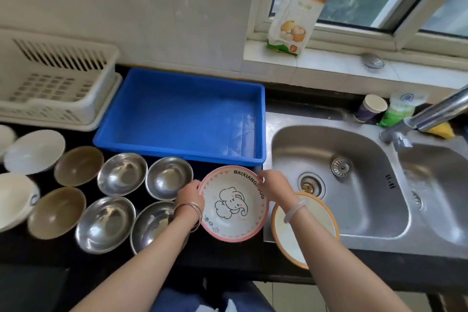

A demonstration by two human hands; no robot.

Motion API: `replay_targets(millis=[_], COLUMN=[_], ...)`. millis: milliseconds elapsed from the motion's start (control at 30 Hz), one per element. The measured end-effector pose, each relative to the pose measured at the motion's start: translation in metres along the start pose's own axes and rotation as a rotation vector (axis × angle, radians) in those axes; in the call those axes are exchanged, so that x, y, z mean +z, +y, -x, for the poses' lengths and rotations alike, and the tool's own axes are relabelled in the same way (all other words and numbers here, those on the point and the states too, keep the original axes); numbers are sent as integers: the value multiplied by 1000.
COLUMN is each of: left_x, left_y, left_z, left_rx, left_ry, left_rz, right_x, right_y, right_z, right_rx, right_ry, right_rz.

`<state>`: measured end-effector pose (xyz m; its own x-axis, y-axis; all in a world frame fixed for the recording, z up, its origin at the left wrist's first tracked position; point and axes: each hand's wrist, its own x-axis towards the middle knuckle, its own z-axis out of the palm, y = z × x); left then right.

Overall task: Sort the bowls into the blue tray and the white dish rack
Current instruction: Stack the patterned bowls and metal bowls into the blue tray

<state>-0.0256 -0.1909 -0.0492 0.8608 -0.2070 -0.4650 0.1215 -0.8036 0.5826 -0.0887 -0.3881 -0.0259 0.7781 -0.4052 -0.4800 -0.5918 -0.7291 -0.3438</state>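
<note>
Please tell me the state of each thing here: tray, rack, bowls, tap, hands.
blue tray: empty
white dish rack: empty
elephant bowl: upright, gripped at its rim by left hand and right hand
orange-rimmed bowl: upright, beside the sink, under the right forearm
steel bowls: four, upright, on the counter
brown bowls: two, upright, empty
tap: no water running
</note>
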Motion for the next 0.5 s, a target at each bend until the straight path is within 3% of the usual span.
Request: replay_targets(millis=[267, 500], left_x=[-48, -118], left_y=[3, 22], left_z=[-14, -32], left_rx=[19, 80], left_ry=[24, 233], left_rz=[165, 382], right_x=[-30, -75], right_y=[-13, -73], right_z=[3, -24], right_rx=[-32, -40], right_ry=[-1, 51], right_rz=[-243, -565])
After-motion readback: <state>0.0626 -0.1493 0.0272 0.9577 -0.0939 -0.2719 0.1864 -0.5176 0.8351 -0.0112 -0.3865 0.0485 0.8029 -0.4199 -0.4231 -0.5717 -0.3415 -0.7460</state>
